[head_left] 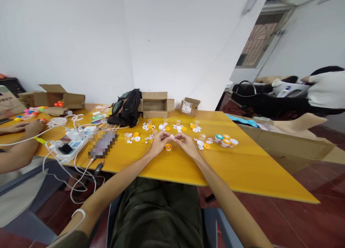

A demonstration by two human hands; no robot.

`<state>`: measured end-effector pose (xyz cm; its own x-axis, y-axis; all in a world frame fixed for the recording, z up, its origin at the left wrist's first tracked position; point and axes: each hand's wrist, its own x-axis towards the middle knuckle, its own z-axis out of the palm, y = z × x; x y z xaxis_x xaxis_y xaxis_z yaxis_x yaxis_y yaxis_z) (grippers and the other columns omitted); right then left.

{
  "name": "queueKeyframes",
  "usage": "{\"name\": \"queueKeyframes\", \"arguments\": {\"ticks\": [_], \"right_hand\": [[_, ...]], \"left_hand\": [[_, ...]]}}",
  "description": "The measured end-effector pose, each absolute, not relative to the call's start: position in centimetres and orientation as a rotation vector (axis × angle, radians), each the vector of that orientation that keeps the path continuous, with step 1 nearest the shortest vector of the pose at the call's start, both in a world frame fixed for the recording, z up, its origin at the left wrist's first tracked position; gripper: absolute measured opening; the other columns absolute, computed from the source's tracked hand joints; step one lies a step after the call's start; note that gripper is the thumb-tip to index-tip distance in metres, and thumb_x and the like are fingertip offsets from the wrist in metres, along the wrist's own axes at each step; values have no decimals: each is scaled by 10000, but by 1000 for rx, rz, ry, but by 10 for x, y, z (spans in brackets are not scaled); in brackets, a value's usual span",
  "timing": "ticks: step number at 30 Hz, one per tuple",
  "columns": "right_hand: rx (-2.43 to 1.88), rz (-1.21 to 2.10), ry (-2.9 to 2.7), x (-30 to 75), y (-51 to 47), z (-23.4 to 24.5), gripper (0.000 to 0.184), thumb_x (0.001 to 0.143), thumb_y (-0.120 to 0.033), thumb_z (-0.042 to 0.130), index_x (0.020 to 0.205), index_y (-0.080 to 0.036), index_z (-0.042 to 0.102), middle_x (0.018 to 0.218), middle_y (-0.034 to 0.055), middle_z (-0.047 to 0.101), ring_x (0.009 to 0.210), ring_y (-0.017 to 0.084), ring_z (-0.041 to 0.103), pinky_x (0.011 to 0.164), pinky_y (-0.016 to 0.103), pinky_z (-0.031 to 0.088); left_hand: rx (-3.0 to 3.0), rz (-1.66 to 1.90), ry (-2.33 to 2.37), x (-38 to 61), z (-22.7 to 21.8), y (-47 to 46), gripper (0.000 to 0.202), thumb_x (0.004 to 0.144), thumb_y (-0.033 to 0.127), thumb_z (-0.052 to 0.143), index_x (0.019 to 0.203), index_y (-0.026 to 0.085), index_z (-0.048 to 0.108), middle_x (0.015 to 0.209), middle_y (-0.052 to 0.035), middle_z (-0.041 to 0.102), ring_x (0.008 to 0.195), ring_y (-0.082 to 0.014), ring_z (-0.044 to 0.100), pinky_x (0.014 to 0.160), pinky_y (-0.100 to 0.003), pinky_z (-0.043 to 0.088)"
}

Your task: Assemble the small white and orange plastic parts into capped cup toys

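Two bare hands meet over a yellow table (pixel 237 169), near its middle, pinching one small white piece (pixel 171 137) between them. Fingers of the left hand (pixel 161 141) and the right hand (pixel 186 143) are drawn narrow on it, thumb against finger. Just below the hands, on the near side, sits a round orange dish (pixel 168 147) with a raised rim; what it holds is too small to tell. To the right, four jars (pixel 226 141) stand close together, their lids teal, orange, orange and white. Far behind the hands, a brown carton (pixel 154 105) lies with its open side facing the viewer, and right of it is a smaller box (pixel 190 107) with a white label. At far left, another open carton (pixel 74 101) has orange balls (pixel 58 104) by it; whether they are inside, I cannot tell. A clear cup (pixel 127 136) stands left of the hands, beside loose white and orange parts (pixel 137 138). The white piece itself looks tiny and pale with dark specks, partly hidden by the fingertips.
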<state>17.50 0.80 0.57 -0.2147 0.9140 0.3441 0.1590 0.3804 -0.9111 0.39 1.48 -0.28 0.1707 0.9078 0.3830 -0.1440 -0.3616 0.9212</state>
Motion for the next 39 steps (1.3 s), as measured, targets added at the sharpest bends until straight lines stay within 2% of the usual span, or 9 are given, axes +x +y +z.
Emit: {"name": "queueKeyframes", "arguments": {"ticks": [7, 11, 15, 18, 21, 25, 32, 39], "right_hand": [[-936, 944, -1641, 175, 9, 8, 399, 776, -629, 659, 851, -237, 677, 862, 52, 733, 808, 230, 672, 596, 316, 541], [-924, 974, -1641, 173, 11, 7, 432, 787, -659, 633, 846, -235, 685, 805, 39, 707, 749, 212, 647, 599, 315, 538], [-971, 940, -1696, 173, 12, 4, 495, 819, -726, 538, 740, -243, 615, 700, 12, 624, 637, 186, 578, 567, 307, 504], [-1034, 794, -1765, 172, 11, 1, 529, 873, -738, 443, 663, -259, 521, 621, -3, 555, 611, 190, 537, 597, 314, 485], [-1063, 676, -1798, 171, 10, -1, 531, 913, -720, 387, 668, -264, 503, 635, 8, 573, 653, 210, 547, 659, 324, 482], [-1075, 653, -1819, 170, 9, 0, 553, 919, -732, 335, 677, -267, 509, 636, 13, 580, 650, 217, 547, 665, 328, 466], [-1062, 753, -1784, 173, 13, -2, 577, 903, -753, 374, 653, -255, 522, 613, 5, 581, 634, 205, 560, 638, 325, 482], [-1054, 956, -1704, 175, 15, -3, 618, 821, -831, 413, 630, -252, 511, 572, -4, 537, 565, 180, 526, 524, 299, 442]], "left_hand": [[1447, 1342, 775, 5, -3, 16, 381, 681, 444, 874, 798, 182, 624, 741, 2, 690, 749, -167, 693, 786, -316, 572], [1474, 1349, 798, 3, -2, 16, 352, 675, 379, 885, 880, 184, 675, 848, -31, 738, 827, -182, 715, 811, -309, 571], [1514, 1321, 781, 3, -3, 16, 291, 717, 342, 848, 935, 182, 743, 907, -56, 773, 849, -195, 722, 846, -327, 573], [1527, 1302, 782, 3, -4, 15, 296, 731, 359, 834, 964, 184, 781, 920, -59, 790, 844, -208, 726, 847, -345, 582], [1535, 1303, 777, 4, -2, 13, 296, 745, 388, 823, 965, 190, 806, 926, -60, 798, 837, -219, 730, 830, -360, 596], [1571, 1328, 780, 3, 2, 9, 268, 738, 399, 830, 911, 194, 826, 863, -56, 794, 808, -226, 730, 801, -366, 610], [1503, 1288, 789, 4, 0, 13, 332, 688, 431, 868, 906, 186, 819, 891, -57, 804, 838, -246, 740, 823, -379, 613], [1507, 1295, 798, 5, -9, 19, 303, 721, 359, 843, 962, 182, 798, 898, -59, 805, 817, -221, 744, 819, -353, 604]]}}
